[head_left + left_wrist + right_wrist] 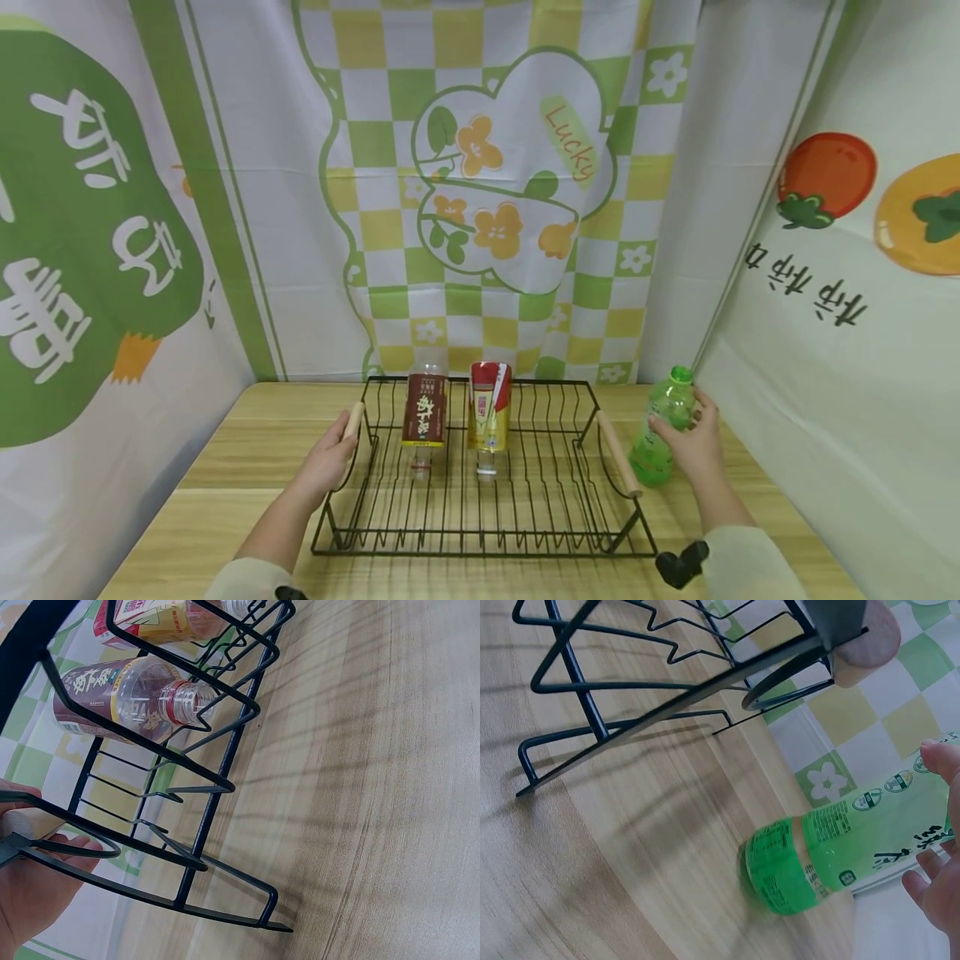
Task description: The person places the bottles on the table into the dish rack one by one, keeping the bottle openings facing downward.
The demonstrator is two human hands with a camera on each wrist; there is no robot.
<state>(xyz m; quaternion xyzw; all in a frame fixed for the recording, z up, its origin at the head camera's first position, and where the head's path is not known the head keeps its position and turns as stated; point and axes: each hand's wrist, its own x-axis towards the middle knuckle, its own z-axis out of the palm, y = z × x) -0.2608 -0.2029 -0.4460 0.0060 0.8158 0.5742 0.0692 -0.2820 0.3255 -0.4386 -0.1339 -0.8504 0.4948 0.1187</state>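
Observation:
A black wire dish rack (pixel 480 531) with wooden side handles stands on the table. My left hand (pixel 330 457) grips its left wooden handle (pixel 354 420); the left wrist view shows fingers (pixel 79 851) around that handle. Two empty clear bottles lie neck-down in the rack: one with a maroon label (pixel 425 410), the other with a red and yellow label (pixel 489 408). To the right of the rack, my right hand (pixel 697 437) holds a green plastic bottle (pixel 660 433) around its upper part. This bottle stands slightly tilted, its base at the tabletop.
The light wood table (pixel 202 500) extends around the rack. A patterned cloth (pixel 510 183) hangs behind, and printed cloth walls (pixel 847 367) close off both sides. The rack's right wooden handle (pixel 619 454) stands close beside the green bottle.

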